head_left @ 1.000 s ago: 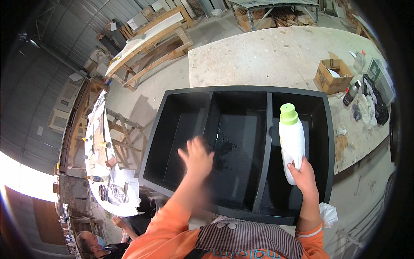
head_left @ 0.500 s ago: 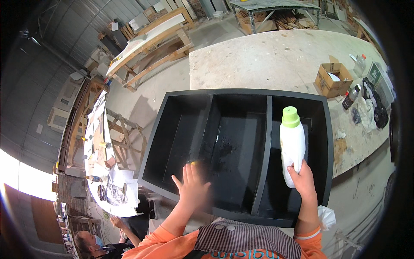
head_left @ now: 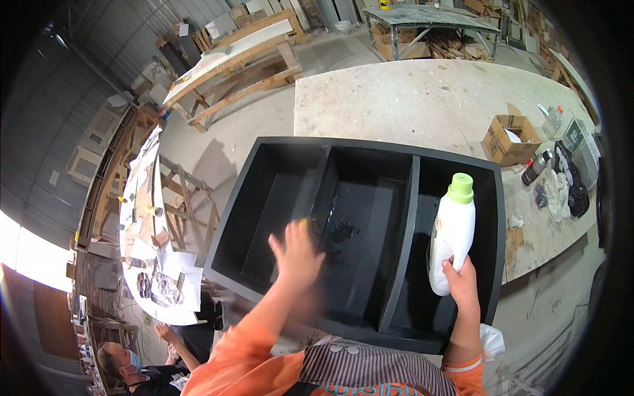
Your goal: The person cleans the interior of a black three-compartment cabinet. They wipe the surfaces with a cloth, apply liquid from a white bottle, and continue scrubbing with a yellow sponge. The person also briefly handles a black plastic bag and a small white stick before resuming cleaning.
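A black box-like frame (head_left: 399, 264) with three open compartments lies in front of me. My left hand (head_left: 297, 254) is over the left divider, fingers spread and slightly blurred. A small yellow spot shows at its fingertips; I cannot make out what it is. My right hand (head_left: 460, 276) grips the handle of a white plastic bottle (head_left: 453, 228) with a light green cap, tilted over the right compartment. Dark wet-looking patches (head_left: 342, 231) mark the floor of the middle compartment.
A large pale worktable (head_left: 396, 99) stands beyond the frame, with a cardboard box (head_left: 512, 140), a dark bottle (head_left: 537, 167) and crumpled plastic bags (head_left: 561, 188) at right. A paper-strewn table (head_left: 146, 244) is at left, with a masked person (head_left: 145, 366) below it.
My left hand has moved a little farther away from me, its fingers still spread. The bottle in my right hand leans more to the right at its cap. The view has shifted slightly.
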Motion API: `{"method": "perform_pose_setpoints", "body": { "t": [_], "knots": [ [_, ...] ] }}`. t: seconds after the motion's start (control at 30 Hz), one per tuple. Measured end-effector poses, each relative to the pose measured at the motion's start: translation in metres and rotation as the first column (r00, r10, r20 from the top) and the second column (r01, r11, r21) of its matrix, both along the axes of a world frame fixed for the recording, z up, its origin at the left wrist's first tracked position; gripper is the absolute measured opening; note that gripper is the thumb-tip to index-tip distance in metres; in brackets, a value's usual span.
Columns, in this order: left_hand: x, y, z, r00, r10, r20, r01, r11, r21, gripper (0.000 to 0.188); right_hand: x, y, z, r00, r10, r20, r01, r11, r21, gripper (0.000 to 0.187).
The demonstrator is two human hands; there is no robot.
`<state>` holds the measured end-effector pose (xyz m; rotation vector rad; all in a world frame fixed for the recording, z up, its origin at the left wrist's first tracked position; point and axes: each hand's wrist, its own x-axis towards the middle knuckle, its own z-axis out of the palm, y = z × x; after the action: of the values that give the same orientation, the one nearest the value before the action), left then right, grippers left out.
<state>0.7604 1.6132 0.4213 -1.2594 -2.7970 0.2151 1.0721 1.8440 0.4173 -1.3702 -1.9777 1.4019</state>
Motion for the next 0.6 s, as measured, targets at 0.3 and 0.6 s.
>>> {"method": "perform_pose_setpoints", "body": {
  "t": [0.3,0.6],
  "knots": [
    [-0.035,0.053,-0.014,1.000,0.028,0.005,-0.029,0.995,0.095,0.096,-0.003,-0.003,0.003,0.999,0.035,0.040,-0.038,0.997,0.074,0.043],
    [-0.021,0.046,-0.016,0.995,0.101,-0.011,-0.099,0.988,0.120,0.093,0.003,0.004,-0.011,0.993,0.029,-0.112,-0.025,0.999,0.035,0.020]
  ]
}}
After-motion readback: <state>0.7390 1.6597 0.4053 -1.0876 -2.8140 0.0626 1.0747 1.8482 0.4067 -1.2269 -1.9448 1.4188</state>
